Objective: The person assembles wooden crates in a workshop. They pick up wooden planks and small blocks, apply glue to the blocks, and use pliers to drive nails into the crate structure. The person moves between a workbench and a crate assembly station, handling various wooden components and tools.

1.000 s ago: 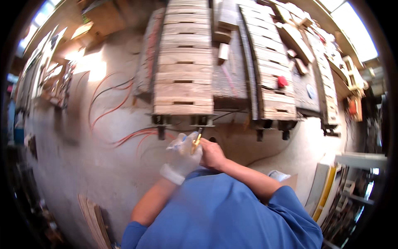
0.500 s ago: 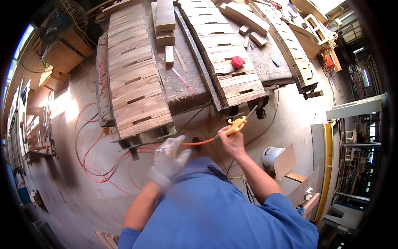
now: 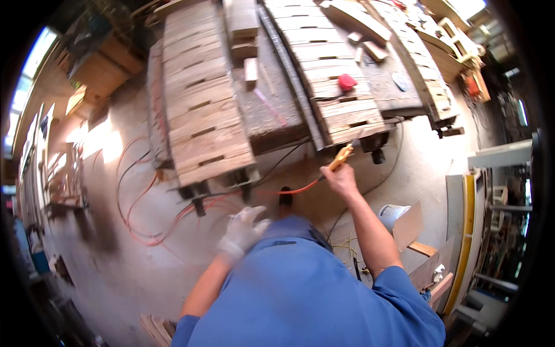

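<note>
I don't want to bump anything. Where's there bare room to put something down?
Bare concrete floor shows left of the gloved left hand, between the orange hose coils and wooden boards, and between the white bucket and right plank row. The bench between the middle plank row and right one is crowded with wood blocks.

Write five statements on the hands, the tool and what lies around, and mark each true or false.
1. The left hand wears a pale glove. True.
2. The right hand is gloved too. False: it is bare.
3. The right hand holds a yellow tool. True.
4. The tool's hose is blue. False: the hose is orange.
5. The bucket stands to the person's left. False: the bucket is to the right.
</note>
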A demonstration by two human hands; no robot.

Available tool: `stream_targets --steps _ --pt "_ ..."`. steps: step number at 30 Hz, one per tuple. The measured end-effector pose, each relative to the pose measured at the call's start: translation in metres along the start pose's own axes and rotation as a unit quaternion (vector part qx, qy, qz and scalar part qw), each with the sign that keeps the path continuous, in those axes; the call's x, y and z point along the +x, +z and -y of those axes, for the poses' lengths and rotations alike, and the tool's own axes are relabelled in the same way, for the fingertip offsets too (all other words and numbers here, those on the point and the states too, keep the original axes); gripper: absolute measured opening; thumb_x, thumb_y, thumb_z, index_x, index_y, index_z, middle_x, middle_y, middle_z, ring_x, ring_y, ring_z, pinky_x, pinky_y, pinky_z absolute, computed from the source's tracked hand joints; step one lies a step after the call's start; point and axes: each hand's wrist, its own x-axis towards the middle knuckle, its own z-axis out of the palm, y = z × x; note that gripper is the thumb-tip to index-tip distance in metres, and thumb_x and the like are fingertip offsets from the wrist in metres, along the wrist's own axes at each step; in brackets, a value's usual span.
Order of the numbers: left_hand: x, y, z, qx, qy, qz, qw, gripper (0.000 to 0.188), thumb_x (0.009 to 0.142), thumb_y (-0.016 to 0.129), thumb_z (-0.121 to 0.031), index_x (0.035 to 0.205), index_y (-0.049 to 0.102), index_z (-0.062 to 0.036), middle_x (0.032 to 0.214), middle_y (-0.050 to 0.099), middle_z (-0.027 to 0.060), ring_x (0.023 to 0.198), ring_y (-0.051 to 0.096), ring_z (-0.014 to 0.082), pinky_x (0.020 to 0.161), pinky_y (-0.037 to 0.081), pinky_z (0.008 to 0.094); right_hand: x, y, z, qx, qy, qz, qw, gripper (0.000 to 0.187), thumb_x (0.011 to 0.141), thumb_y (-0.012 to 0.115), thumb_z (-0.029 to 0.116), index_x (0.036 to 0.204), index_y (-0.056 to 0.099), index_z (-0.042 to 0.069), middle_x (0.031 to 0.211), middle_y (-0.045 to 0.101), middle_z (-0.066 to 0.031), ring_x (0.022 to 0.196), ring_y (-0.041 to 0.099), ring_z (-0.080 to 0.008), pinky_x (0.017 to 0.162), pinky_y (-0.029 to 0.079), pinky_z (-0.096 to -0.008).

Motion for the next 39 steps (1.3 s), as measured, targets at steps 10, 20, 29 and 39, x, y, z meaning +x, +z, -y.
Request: stream_targets --steps 10,20,29,39 --pt "-0.090 0.003 0.109 -0.024 -0.278 0.100 0.955 0.045 0.093 0.069 -0.034 0.129 0.070 -0.0075 0.125 0.072 0.0177 0.117 0.068 0.0344 0.104 0.050 0.0423 -0.014 0.027 -0.048 0.086 0.183 0.075 0.976 0.035 0.096 0.074 0.031 0.081 0.066 0.000 0.070 0.064 -0.0051 0.054 0.063 -0.0155 0.045 0.052 -0.0302" --pt "-0.298 0.138 0.266 -0.164 -0.587 -0.011 0.792 0.027 0.095 0.075 -0.022 0.114 0.073 -0.0037 0.085 0.074 0.0095 0.063 0.068 0.0181 0.056 0.054 0.0345 -0.080 0.071 -0.043 -0.009 0.236 0.280 0.930 0.029 0.097 0.074 0.025 0.095 0.069 -0.003 0.078 0.068 -0.0075 0.057 0.064 -0.0139 0.047 0.052 -0.0286" --pt "-0.309 0.130 0.169 -0.242 -0.624 -0.038 0.742 0.030 0.096 0.074 -0.022 0.120 0.074 -0.0039 0.101 0.076 0.0103 0.076 0.071 0.0175 0.063 0.056 0.0320 -0.050 0.114 -0.087 -0.037 0.134 0.366 0.920 0.028 0.097 0.073 0.025 0.092 0.069 -0.002 0.077 0.069 -0.0065 0.062 0.066 -0.0143 0.054 0.054 -0.0297" --pt "-0.293 0.114 0.181 -0.170 -0.557 -0.103 0.806 0.020 0.095 0.073 -0.021 0.108 0.079 -0.0067 0.090 0.078 0.0073 0.076 0.071 0.0156 0.071 0.056 0.0323 -0.121 0.067 -0.173 0.033 0.323 0.330 0.887 0.018 0.095 0.068 0.005 0.088 0.054 -0.002 0.066 0.058 -0.0104 0.052 0.057 -0.0197 0.041 0.042 -0.0327"
